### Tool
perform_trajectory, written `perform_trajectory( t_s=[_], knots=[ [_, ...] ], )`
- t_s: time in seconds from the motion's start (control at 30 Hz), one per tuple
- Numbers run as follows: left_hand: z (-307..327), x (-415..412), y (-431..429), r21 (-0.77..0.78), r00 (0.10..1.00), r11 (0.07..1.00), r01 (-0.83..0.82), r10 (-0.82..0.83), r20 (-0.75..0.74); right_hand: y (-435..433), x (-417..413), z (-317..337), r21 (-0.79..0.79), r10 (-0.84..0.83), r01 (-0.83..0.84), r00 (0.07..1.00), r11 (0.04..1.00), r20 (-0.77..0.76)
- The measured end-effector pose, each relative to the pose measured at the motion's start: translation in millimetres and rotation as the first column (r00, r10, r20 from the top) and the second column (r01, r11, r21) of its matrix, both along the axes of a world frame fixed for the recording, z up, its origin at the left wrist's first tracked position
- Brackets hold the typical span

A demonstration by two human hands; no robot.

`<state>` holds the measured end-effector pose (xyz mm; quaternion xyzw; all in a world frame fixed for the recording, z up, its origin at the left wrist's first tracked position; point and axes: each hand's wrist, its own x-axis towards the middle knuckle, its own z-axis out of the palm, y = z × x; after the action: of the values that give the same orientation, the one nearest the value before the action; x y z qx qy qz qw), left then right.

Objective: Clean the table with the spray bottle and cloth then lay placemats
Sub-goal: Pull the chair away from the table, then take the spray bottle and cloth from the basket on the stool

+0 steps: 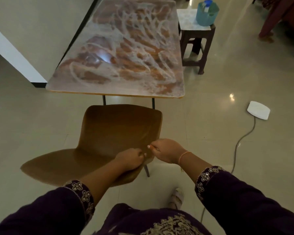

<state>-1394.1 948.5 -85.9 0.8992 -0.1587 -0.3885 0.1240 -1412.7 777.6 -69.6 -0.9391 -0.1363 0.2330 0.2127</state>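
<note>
The long table (120, 53) stands ahead, its brown patterned top covered with whitish swirled streaks. To its right, a teal container (206, 16) on a stool holds a spray bottle with a blue cap (208, 2). No cloth or placemats can be made out. Between me and the table's near end stands a brown chair (115, 129). My left hand (130, 161) and my right hand (165, 152) both grip the chair's near edge, side by side, fingers curled around it.
A dark stool with a pale top (195, 31) stands by the table's far right corner. A white flat device (258, 110) with a grey cable lies on the tiled floor at the right. A white wall (41, 31) runs along the table's left side.
</note>
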Motion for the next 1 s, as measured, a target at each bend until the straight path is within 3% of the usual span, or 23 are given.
perform_trajectory(
  t_s=[0.17,0.3,0.5,0.77,0.9,1.0],
  knots=[
    [-7.8,30.2,-98.2,0.062,0.979,0.997,-0.044,0.030,0.202,-94.9,36.7,4.2,-0.063,-0.041,0.049,0.992,0.997,0.119],
    [1.5,63.0,-171.5,-0.024,0.927,0.995,-0.098,0.100,0.362,-155.6,67.4,1.3,-0.100,-0.096,0.126,0.962,0.987,0.256],
    [8.5,116.3,-226.0,-0.152,0.812,0.980,-0.127,0.191,0.552,-215.1,125.2,-8.2,-0.114,-0.099,0.141,0.944,0.983,0.316],
    [5.2,231.9,-295.0,-0.323,0.761,0.939,-0.115,0.292,0.579,-281.5,248.9,-2.0,-0.132,-0.056,0.105,0.943,0.986,0.327],
    [11.9,299.1,-336.9,-0.312,0.750,0.938,-0.152,0.315,0.582,-328.6,310.7,6.5,-0.233,0.022,0.053,0.951,0.971,0.307],
    [18.0,351.5,-370.9,-0.272,0.746,0.956,-0.111,0.261,0.612,-367.3,352.3,7.7,-0.223,0.005,0.069,0.949,0.972,0.315]
  ],
)
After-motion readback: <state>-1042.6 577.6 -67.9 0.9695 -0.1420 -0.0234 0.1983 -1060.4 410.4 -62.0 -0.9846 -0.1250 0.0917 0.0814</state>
